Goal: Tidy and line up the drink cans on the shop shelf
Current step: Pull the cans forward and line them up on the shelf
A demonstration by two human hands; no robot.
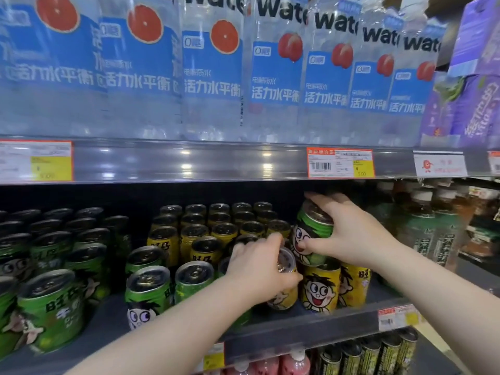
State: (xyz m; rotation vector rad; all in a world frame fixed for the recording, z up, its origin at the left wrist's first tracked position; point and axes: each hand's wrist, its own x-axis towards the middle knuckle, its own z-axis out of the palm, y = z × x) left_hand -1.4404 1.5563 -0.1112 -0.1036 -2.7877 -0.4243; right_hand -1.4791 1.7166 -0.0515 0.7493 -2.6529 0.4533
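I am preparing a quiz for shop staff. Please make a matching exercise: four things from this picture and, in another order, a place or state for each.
1 left hand
2 right hand
3 water bottles
4 white-capped bottles

A on the upper shelf
B grips a green can
C right of the cans
D grips a yellow can

Pairs: 1-D, 2-B, 3-A, 4-C

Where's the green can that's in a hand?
In the head view, right of centre: the right hand grips the green can just above the front yellow cans.
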